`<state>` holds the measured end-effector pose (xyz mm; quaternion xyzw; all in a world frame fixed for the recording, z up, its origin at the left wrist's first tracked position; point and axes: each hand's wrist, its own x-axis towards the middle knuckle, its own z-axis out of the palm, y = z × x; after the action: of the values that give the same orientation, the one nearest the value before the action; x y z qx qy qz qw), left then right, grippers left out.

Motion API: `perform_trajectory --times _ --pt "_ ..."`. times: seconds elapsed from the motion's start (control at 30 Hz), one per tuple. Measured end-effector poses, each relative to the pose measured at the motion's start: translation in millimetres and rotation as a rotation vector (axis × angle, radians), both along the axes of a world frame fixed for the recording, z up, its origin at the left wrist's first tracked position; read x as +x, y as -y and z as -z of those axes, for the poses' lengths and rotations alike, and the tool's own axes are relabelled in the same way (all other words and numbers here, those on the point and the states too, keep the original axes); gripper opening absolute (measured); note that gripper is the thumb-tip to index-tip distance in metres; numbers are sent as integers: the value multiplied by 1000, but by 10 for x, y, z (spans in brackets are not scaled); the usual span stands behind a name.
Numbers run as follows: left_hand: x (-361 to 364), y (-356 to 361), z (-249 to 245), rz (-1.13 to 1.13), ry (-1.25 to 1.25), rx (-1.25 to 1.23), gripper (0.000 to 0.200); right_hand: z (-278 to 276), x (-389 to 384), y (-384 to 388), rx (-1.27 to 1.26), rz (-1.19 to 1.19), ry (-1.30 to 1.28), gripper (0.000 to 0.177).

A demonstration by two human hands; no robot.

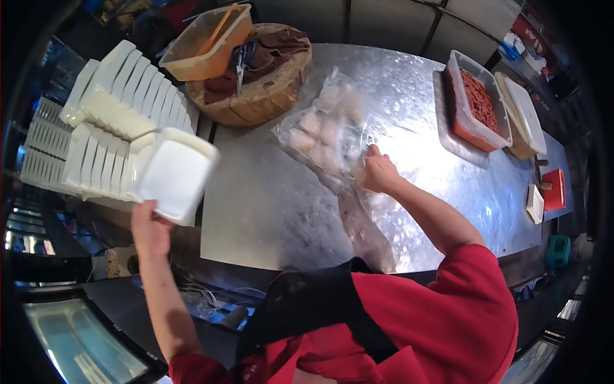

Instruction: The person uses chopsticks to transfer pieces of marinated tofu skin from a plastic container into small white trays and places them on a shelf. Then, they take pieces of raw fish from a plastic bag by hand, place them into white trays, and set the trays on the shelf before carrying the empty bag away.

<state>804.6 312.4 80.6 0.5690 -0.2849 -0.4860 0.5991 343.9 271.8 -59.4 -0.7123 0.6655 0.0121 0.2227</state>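
Note:
My left hand (152,229) grips the lower edge of a white tray (177,173), its fingers closed on the rim. That tray is tilted in front of the stacked white trays (121,96) at the left. On the metal table, my right hand (378,170) is closed on the right edge of a clear plastic bag (329,125). Pale, rounded pieces show inside the bag, which lies flat near the table's middle.
A round wooden block (275,96) bears a dark cloth, scissors (240,67) and a plastic tub (211,45). Toward the right stand a clear container of red minced meat (478,102), a lidded box (521,115), a small white tray (535,204) and a red box (554,189).

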Motion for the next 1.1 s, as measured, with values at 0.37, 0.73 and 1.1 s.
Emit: perform_trajectory --times 0.37,0.73,1.1 --pt "-1835 -836 1175 231 -364 310 47 -535 -143 -414 -151 539 1151 47" --pt "-2141 -1006 1418 186 -556 288 67 -311 80 -326 -339 63 779 14" --pt "-1900 -1408 1239 9 -653 216 64 438 366 1104 -748 -609 -12 33"
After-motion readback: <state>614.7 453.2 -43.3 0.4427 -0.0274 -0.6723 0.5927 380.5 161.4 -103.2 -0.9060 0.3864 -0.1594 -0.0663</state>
